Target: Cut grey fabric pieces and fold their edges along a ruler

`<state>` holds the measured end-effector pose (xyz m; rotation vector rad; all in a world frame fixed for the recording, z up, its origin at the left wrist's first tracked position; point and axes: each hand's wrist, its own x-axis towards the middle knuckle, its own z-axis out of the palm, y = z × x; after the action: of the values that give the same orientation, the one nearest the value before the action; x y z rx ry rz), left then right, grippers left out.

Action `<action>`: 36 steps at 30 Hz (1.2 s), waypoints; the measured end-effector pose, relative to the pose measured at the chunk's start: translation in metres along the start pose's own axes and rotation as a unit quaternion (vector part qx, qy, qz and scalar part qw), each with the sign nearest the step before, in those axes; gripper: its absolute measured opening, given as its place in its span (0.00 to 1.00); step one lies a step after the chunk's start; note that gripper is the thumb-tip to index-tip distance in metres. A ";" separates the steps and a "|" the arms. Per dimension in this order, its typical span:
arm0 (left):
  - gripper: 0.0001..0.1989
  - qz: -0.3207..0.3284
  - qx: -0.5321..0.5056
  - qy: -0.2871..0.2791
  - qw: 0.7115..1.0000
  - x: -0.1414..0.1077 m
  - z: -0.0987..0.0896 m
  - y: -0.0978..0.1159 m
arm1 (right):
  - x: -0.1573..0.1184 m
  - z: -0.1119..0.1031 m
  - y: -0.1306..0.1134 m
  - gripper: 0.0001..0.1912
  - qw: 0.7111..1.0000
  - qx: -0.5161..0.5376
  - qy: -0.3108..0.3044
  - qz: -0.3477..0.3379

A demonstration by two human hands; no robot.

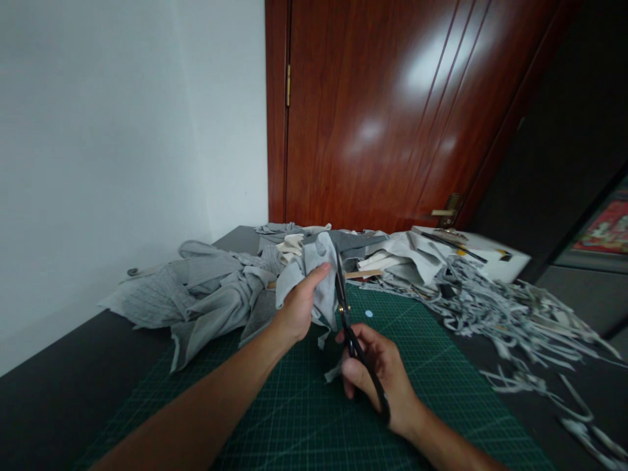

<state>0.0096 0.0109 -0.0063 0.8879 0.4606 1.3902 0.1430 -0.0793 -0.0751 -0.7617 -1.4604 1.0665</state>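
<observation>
My left hand (299, 304) is closed on a piece of light grey fabric (321, 294), its thumb lying over the front of the cloth. In my right hand (377, 366) is a pair of black-handled scissors (345, 320), the blades pointing up and away from me. The blades run along the right edge of the held fabric. A small strip of cloth (333, 374) hangs by my right fingers. Both hands are above a green cutting mat (294, 418) with a grid.
Crumpled grey fabric (210, 288) is heaped on the left. Many thin cut strips (505, 314) lie in a pile on the right, beside a white box (510, 261). Whitish cloth (407, 255) lies at the back. Behind the dark table (44, 392) stand a wall and a brown door (363, 118).
</observation>
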 end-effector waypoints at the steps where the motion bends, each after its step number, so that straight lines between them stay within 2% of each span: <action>1: 0.18 -0.002 -0.002 0.001 1.000 0.000 0.000 0.000 | 0.000 0.000 0.000 0.24 1.000 0.002 0.000 -0.001; 15: 0.24 -0.001 0.006 0.016 1.000 0.001 0.000 -0.001 | 0.000 -0.001 0.006 0.24 1.000 0.000 0.007 0.007; 23: 0.21 0.013 0.012 0.022 1.000 0.000 -0.002 0.000 | 0.002 -0.001 0.002 0.22 1.000 -0.009 0.012 0.024; 31: 0.15 0.006 -0.008 -0.008 1.000 -0.003 0.005 0.008 | 0.002 0.001 0.000 0.21 0.999 -0.016 0.014 0.044; 36: 0.15 -0.021 -0.023 -0.026 0.999 -0.005 0.006 0.011 | 0.000 0.000 0.004 0.22 1.000 -0.005 0.009 0.026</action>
<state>0.0057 0.0037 0.0045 0.8711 0.4032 1.3319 0.1423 -0.0776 -0.0784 -0.8184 -1.4386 1.0912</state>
